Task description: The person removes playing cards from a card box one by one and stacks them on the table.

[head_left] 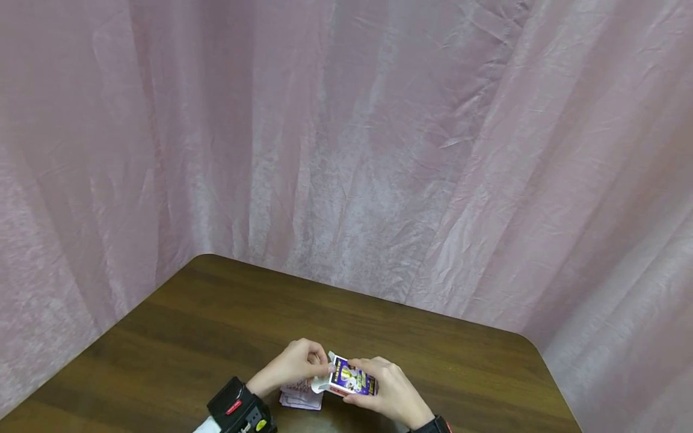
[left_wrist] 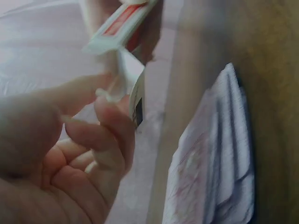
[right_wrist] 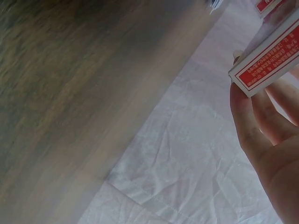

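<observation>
My right hand (head_left: 392,390) grips a small playing-card box (head_left: 352,377) with a purple and yellow face, thumb and fingers on its opposite edges. In the right wrist view, the box's narrow side (right_wrist: 268,67) shows a red panel with white print. At the box's left end the flaps stand out, and my left hand (head_left: 299,364) pinches a white flap (left_wrist: 134,77) there between thumb and fingers. Under and beside my left hand, a loosely squared stack of playing cards (head_left: 301,399) lies on the table, patterned backs up. The box's interior is hidden.
The brown wooden table (head_left: 227,319) has rounded far corners. Pink crushed-velvet curtains (head_left: 346,150) hang close behind its far edge and along the sides. A black wrist device (head_left: 240,406) is strapped on the left wrist, another at the right wrist.
</observation>
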A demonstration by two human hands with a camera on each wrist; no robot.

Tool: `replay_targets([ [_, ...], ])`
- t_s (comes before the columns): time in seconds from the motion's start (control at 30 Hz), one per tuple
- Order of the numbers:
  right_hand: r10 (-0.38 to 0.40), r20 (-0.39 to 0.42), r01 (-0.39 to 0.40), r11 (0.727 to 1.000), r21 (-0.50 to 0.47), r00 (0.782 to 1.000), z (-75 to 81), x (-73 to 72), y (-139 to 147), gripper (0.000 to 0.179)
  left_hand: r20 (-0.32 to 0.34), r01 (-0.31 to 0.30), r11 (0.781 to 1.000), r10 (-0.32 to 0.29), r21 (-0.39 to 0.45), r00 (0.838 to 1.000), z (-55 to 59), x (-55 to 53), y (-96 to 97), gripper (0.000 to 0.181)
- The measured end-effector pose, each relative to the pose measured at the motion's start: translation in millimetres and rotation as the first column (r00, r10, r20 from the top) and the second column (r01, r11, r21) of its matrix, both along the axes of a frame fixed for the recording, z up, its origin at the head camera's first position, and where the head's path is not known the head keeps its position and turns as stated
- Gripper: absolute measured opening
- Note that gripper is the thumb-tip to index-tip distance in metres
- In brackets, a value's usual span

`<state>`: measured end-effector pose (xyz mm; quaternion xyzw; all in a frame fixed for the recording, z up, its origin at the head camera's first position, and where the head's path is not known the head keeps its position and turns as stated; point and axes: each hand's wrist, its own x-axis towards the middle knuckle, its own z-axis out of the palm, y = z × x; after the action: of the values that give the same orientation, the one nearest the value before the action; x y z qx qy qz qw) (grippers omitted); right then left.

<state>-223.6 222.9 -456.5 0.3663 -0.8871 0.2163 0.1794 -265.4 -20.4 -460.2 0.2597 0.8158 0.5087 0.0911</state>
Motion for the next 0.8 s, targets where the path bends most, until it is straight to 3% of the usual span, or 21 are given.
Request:
replay_targets([
  [0.17,0.023,-0.054,-0.023,1.0,-0.007,0.998,1.7,1.0,-2,0.052,-0.027,0.007,1.0,-0.008,-0.018,1.0,-8.2,4.7,6.1,0.01],
  [0.3,0.029,-0.092,-0.029,1.0,-0.003,0.995,2.7,2.2,-3,0.051,0.091,0.026,0.998,-0.031,0.057,0.995,-11.2,6.0,6.4,0.009],
  [0.4,0.02,-0.095,-0.02,1.0,0.002,0.995,3.0,2.4,-3,0.051,0.195,0.02,0.994,-0.041,0.108,0.98,-9.8,5.6,4.8,0.011],
  [0.47,0.016,-0.089,-0.015,1.0,0.002,0.996,3.2,2.2,-3,0.051,0.231,0.023,0.992,-0.051,0.125,0.972,-8.2,4.7,3.1,0.013],
  [0.63,0.007,-0.064,-0.008,1.0,-0.018,0.998,4.4,1.6,-1,0.052,0.278,0.068,0.986,-0.108,0.15,0.954,-3.0,-0.3,-4.9,0.02],
  [0.8,-0.008,-0.036,0.007,1.0,-0.023,0.999,5.3,1.6,0,0.053,0.33,0.142,0.964,-0.212,0.224,0.92,1.1,-7.5,-17.9,0.022],
])
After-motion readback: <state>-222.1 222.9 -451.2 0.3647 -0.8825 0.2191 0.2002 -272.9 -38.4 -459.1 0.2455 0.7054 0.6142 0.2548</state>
